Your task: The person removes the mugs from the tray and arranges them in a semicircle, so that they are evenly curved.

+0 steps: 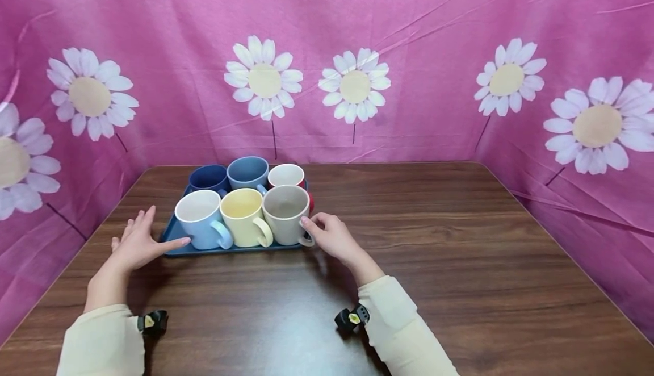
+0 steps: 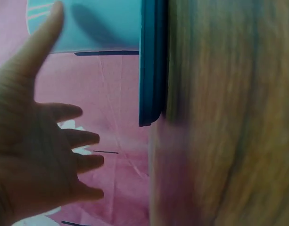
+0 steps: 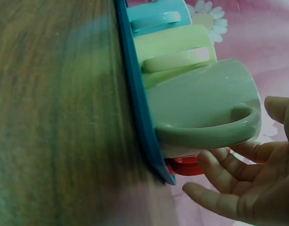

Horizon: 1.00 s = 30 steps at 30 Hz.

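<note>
On a blue tray [image 1: 227, 250], several mugs stand upright in two rows. The front row has a light blue mug [image 1: 198, 225], a pale yellow mug [image 1: 238, 227] and a grey mug [image 1: 281, 225]. Behind them are a dark blue mug [image 1: 209, 177], a medium blue mug [image 1: 248, 172] and a white-lined red mug [image 1: 286, 176], partly hidden. My left hand [image 1: 135, 245] is spread at the tray's left end, thumb pointing at the light blue mug. My right hand [image 1: 334, 239] is at the grey mug's right side, thumb by its rim [image 3: 257, 101] and fingers loosely bent beside its handle.
The tray sits on the left half of a brown wooden table [image 1: 434, 239]. A pink cloth [image 1: 434, 126] with white daisies hangs around the back and sides. Black straps with small devices are on both wrists, over pale sleeves [image 1: 395, 319].
</note>
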Available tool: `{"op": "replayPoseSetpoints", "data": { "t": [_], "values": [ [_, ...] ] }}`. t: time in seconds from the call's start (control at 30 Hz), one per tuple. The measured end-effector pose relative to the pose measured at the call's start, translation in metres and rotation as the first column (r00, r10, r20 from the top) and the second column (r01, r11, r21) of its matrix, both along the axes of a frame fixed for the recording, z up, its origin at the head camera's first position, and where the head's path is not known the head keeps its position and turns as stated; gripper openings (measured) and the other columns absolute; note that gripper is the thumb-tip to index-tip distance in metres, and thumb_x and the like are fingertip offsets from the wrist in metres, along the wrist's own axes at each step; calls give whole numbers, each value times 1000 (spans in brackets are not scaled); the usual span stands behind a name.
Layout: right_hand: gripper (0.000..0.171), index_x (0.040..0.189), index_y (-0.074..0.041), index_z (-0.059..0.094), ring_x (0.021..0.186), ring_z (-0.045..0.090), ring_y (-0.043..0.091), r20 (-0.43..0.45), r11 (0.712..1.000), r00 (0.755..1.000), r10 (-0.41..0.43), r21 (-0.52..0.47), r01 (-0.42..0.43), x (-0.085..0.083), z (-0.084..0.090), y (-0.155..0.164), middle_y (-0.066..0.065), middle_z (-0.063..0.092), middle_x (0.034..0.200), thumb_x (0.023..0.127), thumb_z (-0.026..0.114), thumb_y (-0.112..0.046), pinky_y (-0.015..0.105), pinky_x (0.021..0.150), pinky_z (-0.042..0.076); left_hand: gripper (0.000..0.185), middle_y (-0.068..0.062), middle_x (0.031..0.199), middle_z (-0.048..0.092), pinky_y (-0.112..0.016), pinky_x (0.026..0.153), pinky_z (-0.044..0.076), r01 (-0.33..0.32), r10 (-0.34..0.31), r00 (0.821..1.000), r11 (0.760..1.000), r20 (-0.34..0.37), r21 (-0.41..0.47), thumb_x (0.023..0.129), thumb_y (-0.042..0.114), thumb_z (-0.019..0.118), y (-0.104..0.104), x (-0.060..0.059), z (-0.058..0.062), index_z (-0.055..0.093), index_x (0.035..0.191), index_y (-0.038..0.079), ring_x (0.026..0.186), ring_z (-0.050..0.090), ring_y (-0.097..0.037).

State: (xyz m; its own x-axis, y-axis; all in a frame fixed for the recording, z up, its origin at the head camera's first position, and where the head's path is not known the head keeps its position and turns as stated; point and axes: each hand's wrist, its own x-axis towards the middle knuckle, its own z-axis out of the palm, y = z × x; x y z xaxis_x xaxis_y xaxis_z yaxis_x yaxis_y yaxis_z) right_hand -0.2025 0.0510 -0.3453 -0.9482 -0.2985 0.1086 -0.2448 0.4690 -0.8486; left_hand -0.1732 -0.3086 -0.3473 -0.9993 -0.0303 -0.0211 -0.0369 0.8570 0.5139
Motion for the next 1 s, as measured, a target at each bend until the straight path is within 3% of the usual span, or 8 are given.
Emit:
{"op": "replayPoseSetpoints", "data": {
  "t": [0.13,0.23,0.4,0.73,1.0],
  "values": [
    [31,83,5,60,63,47,13,44,994,999,27,-108,-22,-1,-5,-2,4,53,68,87,52,-24,26,56,39,107,-40,130,-2,-72,76,-1,-4,4,999,1000,45,-10,72,55,58,-5,0,-6,-3,133,-9,115,-7,-56],
    [30,83,10,57,61,47,13,121,972,991,52,-236,-22,-2,-9,-2,9,53,69,88,51,-20,29,57,44,106,-40,129,-2,-72,76,0,7,-6,997,1000,79,-5,73,54,57,-8,0,-9,-2,132,-10,114,-6,-57],
    [29,86,12,54,65,53,16,279,923,954,107,-384,9,-1,-11,-5,11,56,73,88,50,-16,39,65,48,104,-41,128,-3,-72,76,-1,26,-27,993,1000,117,12,74,53,57,-10,-2,-14,-2,132,-12,113,-7,-57],
    [29,87,13,56,62,53,14,366,903,921,129,-428,44,-3,-9,-9,7,56,68,89,49,-15,43,71,46,104,-41,128,-3,-73,73,-4,23,-23,989,1000,147,1,74,54,56,-14,-3,-25,-1,132,-10,114,-8,-56],
    [28,81,11,56,55,48,11,387,891,919,71,-440,116,0,-11,-16,3,54,62,89,48,-15,30,59,46,101,-41,128,-3,-74,72,-4,47,-48,987,999,154,8,75,53,55,-16,-5,-34,0,133,-9,115,-10,-55]
  ]
}}
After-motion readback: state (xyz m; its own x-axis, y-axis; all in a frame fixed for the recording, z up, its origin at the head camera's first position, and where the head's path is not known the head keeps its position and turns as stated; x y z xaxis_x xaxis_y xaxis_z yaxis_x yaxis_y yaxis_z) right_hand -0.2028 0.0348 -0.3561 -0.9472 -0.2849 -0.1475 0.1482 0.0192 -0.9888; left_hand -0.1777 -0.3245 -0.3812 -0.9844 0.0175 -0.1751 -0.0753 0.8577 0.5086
